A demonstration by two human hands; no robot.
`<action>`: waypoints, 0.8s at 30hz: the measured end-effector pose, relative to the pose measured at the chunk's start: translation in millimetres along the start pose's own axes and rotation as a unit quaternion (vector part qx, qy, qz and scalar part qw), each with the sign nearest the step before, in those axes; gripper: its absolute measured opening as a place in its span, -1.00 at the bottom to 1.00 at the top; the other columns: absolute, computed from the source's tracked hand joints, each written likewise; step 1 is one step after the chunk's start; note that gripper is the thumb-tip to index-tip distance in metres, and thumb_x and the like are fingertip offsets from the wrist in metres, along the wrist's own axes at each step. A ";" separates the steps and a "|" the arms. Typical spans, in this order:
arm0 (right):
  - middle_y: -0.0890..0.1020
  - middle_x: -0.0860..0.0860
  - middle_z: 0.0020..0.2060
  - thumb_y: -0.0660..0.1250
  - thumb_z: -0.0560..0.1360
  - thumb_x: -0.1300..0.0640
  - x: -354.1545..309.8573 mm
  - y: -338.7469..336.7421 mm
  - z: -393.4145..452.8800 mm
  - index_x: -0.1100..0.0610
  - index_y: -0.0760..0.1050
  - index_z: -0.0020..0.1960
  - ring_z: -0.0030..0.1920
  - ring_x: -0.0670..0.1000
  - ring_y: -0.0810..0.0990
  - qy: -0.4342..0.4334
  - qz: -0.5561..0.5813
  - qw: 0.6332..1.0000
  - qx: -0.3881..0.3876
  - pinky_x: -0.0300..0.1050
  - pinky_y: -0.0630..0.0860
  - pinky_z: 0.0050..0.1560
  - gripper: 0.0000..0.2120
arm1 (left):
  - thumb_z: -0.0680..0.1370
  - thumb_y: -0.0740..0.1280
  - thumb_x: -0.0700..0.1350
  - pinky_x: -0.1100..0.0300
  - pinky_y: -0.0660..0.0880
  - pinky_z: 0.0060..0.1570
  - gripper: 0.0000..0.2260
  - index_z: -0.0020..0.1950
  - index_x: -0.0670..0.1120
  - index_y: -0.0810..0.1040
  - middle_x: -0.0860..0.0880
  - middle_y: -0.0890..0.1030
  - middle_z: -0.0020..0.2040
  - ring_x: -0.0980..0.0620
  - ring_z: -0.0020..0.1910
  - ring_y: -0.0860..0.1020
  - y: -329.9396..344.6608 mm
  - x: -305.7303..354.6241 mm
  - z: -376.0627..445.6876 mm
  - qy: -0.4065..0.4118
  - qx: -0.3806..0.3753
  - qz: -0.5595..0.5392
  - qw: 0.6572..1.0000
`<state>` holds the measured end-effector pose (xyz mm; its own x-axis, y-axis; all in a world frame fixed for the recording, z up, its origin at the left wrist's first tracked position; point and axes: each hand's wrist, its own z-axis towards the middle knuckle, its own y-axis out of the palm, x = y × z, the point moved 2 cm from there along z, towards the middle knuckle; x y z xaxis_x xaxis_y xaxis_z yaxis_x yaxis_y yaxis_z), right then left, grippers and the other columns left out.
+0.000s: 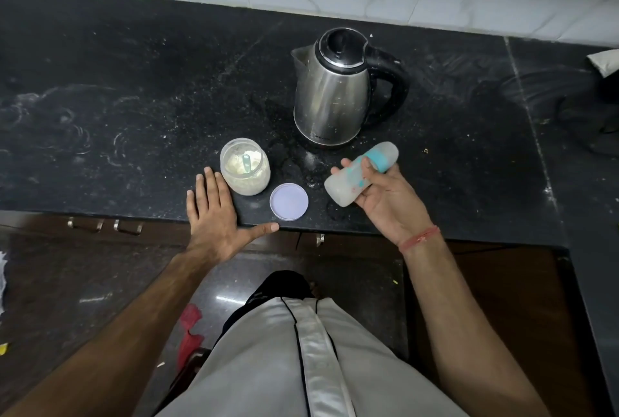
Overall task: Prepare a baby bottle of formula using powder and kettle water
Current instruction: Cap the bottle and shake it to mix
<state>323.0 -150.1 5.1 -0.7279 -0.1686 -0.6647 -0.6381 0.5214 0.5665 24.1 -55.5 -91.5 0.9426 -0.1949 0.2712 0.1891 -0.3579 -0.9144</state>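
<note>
**Bottle held over the bench**

The right hand (385, 195) grasps the capped baby bottle (360, 173), tilted, just above the black bench (134, 98) in front of the steel kettle (335, 88). The left hand (214, 215) lies flat, fingers straight, beside the open powder jar (245, 167); its lid (289, 202) lies between the hands.

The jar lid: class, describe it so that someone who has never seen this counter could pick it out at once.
Start at the steel kettle on the black counter and come toward the near edge. The jar lid lies flat there, between the open powder jar and the baby bottle that the right hand holds. It alone is a flat, pale lilac disc.
</note>
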 end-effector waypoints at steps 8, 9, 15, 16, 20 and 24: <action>0.50 0.25 0.48 0.39 0.69 0.27 4.7 5.1 4.0 -0.20 0.16 0.65 0.43 0.23 0.64 -0.046 -0.020 0.999 0.016 0.40 0.59 0.38 -0.29 | 0.17 0.13 0.86 -0.21 -0.31 0.71 0.56 0.77 -0.19 -0.31 -0.17 -0.30 0.79 -0.14 0.76 -0.34 0.7 -0.7 0.0 0.002 0.003 -0.003 1.000; 0.52 0.18 0.44 0.39 0.69 0.26 4.7 4.5 4.4 -0.22 0.16 0.65 0.39 0.16 0.65 -0.061 -0.015 0.997 0.033 0.37 0.62 0.34 -0.28 | 0.17 0.14 0.86 -0.21 -0.31 0.71 0.56 0.77 -0.19 -0.31 -0.17 -0.30 0.79 -0.14 0.76 -0.34 0.3 -1.1 0.1 0.001 0.000 -0.005 1.000; 0.48 0.14 0.38 0.40 0.69 0.26 0.8 6.7 5.0 -0.15 0.20 0.63 0.38 0.15 0.63 -0.126 -0.074 0.988 0.051 0.37 0.64 0.31 -0.34 | 0.16 0.13 0.86 -0.21 -0.32 0.71 0.57 0.76 -0.18 -0.33 -0.16 -0.33 0.78 -0.12 0.75 -0.38 -0.9 -0.6 0.3 0.002 -0.008 -0.011 1.000; 0.47 0.15 0.40 0.40 0.70 0.25 -1.3 5.2 6.2 -0.15 0.19 0.62 0.37 0.15 0.62 -0.136 -0.051 0.987 0.066 0.35 0.65 0.30 -0.35 | 0.16 0.13 0.86 -0.22 -0.32 0.71 0.57 0.76 -0.19 -0.33 -0.16 -0.33 0.78 -0.12 0.75 -0.38 -1.2 -0.7 0.1 0.001 -0.006 -0.013 1.000; 0.44 0.27 0.47 0.44 0.67 0.25 1.6 3.5 10.2 -0.21 0.26 0.59 0.45 0.27 0.59 -0.123 -0.093 0.988 0.018 0.41 0.61 0.33 -0.34 | 0.17 0.14 0.86 -0.23 -0.31 0.71 0.57 0.76 -0.18 -0.33 -0.15 -0.35 0.78 -0.11 0.74 -0.40 -3.3 -0.7 1.4 0.012 -0.007 -0.022 1.000; 0.49 0.19 0.43 0.41 0.69 0.26 6.2 7.0 7.7 -0.20 0.22 0.60 0.44 0.19 0.60 -0.132 -0.038 0.989 0.051 0.42 0.59 0.36 -0.35 | 0.15 0.13 0.87 -0.21 -0.31 0.72 0.57 0.77 -0.17 -0.32 -0.14 -0.34 0.78 -0.09 0.74 -0.40 -4.0 1.3 -2.6 0.005 -0.003 -0.029 1.000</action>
<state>316.0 -141.1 1.1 -0.5796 0.0066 -0.8148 -0.6502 0.5990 0.4674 23.8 -56.8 -86.7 0.9272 -0.1834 0.3265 0.2412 -0.3744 -0.8954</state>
